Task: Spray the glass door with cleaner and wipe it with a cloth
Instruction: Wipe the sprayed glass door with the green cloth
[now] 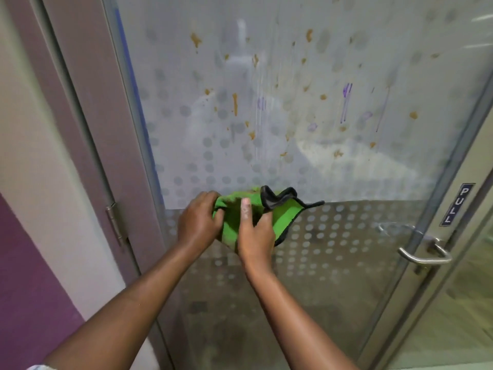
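A frosted glass door (293,116) with a dotted pattern fills the view. Brown splatters and purple streaks cover its upper half, and thin wet runs trail down it. A green cloth (234,217) with a black edge is bunched in front of the door at mid height. My left hand (198,221) grips its left side. My right hand (254,233) holds its middle, with the thumb on top. No spray bottle is in view.
A steel lever handle (424,256) and a "PULL" sign (456,205) sit at the door's right edge. A grey door frame with a hinge (115,222) runs down the left, beside a white and purple wall (29,276).
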A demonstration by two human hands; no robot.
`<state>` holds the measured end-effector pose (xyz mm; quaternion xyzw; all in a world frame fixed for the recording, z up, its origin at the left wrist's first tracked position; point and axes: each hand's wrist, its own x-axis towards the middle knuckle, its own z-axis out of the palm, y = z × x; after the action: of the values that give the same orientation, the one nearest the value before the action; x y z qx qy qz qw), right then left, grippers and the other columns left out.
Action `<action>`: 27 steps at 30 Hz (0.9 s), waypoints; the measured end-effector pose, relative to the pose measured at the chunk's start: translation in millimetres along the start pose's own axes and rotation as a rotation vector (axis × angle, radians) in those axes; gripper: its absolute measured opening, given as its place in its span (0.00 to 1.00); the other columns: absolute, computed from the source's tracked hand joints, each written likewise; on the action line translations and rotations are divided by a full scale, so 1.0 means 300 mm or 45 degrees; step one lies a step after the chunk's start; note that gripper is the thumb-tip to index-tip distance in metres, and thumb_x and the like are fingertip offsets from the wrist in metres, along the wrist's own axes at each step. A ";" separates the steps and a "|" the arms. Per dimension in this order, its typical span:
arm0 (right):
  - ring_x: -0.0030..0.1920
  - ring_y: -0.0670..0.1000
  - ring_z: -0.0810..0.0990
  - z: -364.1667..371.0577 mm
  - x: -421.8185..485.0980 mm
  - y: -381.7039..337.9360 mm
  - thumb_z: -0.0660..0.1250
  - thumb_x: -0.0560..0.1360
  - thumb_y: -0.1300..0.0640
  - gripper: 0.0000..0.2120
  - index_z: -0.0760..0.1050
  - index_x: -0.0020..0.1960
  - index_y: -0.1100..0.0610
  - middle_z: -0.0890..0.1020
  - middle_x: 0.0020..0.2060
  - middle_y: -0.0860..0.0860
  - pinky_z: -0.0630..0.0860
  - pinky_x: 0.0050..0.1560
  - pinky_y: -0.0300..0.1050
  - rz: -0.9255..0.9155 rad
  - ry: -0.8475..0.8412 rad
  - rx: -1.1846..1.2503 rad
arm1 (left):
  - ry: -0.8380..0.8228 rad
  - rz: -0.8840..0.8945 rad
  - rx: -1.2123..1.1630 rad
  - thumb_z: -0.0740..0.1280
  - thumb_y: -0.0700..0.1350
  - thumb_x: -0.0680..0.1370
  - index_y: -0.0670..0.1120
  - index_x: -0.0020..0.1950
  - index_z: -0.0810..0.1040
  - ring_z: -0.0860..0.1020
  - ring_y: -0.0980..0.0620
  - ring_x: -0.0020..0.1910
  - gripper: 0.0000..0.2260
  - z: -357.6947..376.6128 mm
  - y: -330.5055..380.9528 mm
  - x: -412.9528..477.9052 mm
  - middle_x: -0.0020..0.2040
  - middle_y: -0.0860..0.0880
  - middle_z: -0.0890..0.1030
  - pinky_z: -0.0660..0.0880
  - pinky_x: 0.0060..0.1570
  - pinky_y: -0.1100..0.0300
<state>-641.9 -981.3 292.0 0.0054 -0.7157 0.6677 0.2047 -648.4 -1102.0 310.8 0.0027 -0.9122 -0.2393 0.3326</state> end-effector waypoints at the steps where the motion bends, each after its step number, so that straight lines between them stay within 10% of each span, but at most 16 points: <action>1: 0.64 0.59 0.77 -0.015 -0.014 0.031 0.60 0.76 0.31 0.34 0.74 0.64 0.59 0.79 0.60 0.57 0.72 0.61 0.47 -0.128 0.023 -0.140 | 0.021 0.038 0.028 0.70 0.41 0.75 0.45 0.53 0.80 0.79 0.40 0.50 0.07 -0.012 0.012 0.024 0.48 0.44 0.80 0.75 0.43 0.48; 8: 0.81 0.71 0.41 0.013 -0.031 0.218 0.71 0.65 0.44 0.55 0.45 0.85 0.50 0.41 0.82 0.65 0.49 0.76 0.77 -0.732 -0.025 -1.006 | 0.015 0.334 0.217 0.71 0.44 0.76 0.45 0.51 0.80 0.79 0.40 0.46 0.06 -0.013 0.083 0.075 0.47 0.46 0.79 0.74 0.39 0.50; 13: 0.78 0.78 0.41 0.089 0.095 0.244 0.70 0.63 0.37 0.60 0.42 0.84 0.53 0.41 0.81 0.68 0.47 0.71 0.85 -0.709 0.010 -1.195 | 0.093 0.445 0.235 0.71 0.43 0.77 0.43 0.48 0.80 0.78 0.42 0.40 0.04 -0.018 0.120 0.114 0.44 0.47 0.79 0.71 0.33 0.53; 18: 0.77 0.80 0.44 0.172 0.175 0.196 0.48 0.79 0.29 0.42 0.45 0.84 0.52 0.44 0.81 0.69 0.47 0.69 0.87 -0.718 0.125 -1.026 | 0.170 0.643 0.289 0.72 0.44 0.78 0.42 0.51 0.82 0.79 0.40 0.43 0.06 -0.128 0.124 0.181 0.45 0.44 0.80 0.76 0.37 0.49; 27: 0.80 0.73 0.40 0.162 0.313 -0.019 0.61 0.69 0.35 0.49 0.46 0.84 0.45 0.41 0.83 0.62 0.43 0.73 0.82 -1.108 0.234 -1.073 | 0.784 0.547 0.652 0.64 0.53 0.79 0.43 0.69 0.72 0.69 0.37 0.66 0.22 -0.511 -0.050 0.443 0.69 0.37 0.72 0.66 0.59 0.45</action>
<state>-740.3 -1003.6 324.4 0.1581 -0.8298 0.1802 0.5040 -661.1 -1203.8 486.4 -0.0333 -0.7804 0.0804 0.6192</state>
